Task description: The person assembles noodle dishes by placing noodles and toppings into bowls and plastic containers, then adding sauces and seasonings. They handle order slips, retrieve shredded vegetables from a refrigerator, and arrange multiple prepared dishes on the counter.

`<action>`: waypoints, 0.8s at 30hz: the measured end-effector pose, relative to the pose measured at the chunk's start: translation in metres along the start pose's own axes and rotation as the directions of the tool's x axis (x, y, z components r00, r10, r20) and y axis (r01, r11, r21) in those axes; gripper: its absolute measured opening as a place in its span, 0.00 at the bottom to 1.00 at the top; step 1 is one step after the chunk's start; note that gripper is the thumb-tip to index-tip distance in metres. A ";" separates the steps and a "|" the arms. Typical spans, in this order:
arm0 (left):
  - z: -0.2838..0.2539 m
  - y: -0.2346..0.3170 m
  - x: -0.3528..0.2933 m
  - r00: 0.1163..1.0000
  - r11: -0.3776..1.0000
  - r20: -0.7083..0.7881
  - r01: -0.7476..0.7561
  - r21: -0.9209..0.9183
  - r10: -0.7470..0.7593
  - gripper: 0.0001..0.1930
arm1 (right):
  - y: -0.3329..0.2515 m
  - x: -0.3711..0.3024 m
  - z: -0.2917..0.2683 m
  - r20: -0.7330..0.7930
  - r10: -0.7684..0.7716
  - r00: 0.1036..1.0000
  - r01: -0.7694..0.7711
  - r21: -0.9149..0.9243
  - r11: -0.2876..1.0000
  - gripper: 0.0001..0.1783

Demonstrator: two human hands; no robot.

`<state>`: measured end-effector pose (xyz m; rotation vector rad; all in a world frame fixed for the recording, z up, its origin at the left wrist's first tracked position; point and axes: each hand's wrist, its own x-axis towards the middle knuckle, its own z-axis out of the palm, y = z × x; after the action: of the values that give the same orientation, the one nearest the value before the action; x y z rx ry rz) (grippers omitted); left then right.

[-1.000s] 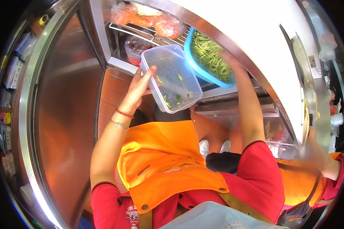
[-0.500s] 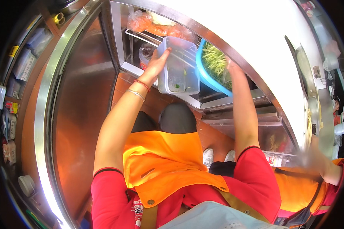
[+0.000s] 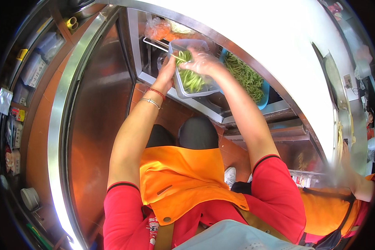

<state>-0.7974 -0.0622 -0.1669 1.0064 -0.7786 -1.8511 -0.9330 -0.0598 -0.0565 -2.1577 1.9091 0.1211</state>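
Left hand [image 3: 166,71]: fingers curled round the left wall of a clear box [image 3: 200,94], tilted, we judge, so that its mouth faces the other hand. Right hand [image 3: 203,62], seemingly in a thin clear glove: fingers loosely spread at the box mouth, over green shreds [image 3: 191,81] — whether it grips any, blur keeps us from making out. Contents of the box: those shreds, in a loose heap. Just right of the box, partly behind the right forearm [image 3: 241,104]: a blue tub [image 3: 262,104] in the fridge [image 3: 133,46], bearing more shreds [image 3: 243,73]; we take box and tub to be close for a short reach. Beyond: wire shelf [image 3: 156,44], bagged orange food [image 3: 157,28]. Left: fridge door [image 3: 93,104], swung wide — presumably for arm room. Far right: another person's hand [image 3: 347,164], blurred, well apart from ours.
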 end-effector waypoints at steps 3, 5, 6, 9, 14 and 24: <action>-0.006 -0.007 -0.007 0.997 0.999 -0.078 -0.019 0.031 0.022 0.39 | 0.027 -0.019 0.002 -0.222 -0.041 0.974 0.092 0.222 0.971 0.37; -0.027 -0.022 0.016 1.000 0.998 -0.026 -0.001 -0.070 -0.001 0.40 | 0.043 -0.036 -0.007 -0.402 0.051 0.914 0.071 0.284 0.956 0.32; -0.034 -0.032 0.026 1.000 0.992 0.008 0.020 -0.123 -0.019 0.40 | 0.058 -0.041 -0.004 -0.552 0.096 0.828 0.035 0.222 0.974 0.29; -0.024 -0.030 0.021 0.999 1.000 0.035 0.006 -0.029 -0.005 0.41 | 0.119 -0.053 -0.014 -0.426 0.026 0.904 -0.028 0.001 1.000 0.40; 0.004 -0.015 0.001 0.999 0.986 0.034 -0.022 0.163 0.016 0.40 | 0.171 -0.035 -0.024 -0.185 0.033 0.982 -0.103 -0.382 0.919 0.61; -0.006 -0.022 0.009 0.994 0.997 0.089 0.059 0.046 -0.063 0.39 | 0.193 -0.012 -0.004 -0.249 0.179 0.952 -0.254 -0.312 0.916 0.52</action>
<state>-0.8032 -0.0617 -0.1909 0.9891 -0.8534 -1.9511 -1.1249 -0.0699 -0.0760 -2.2349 2.4089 0.2910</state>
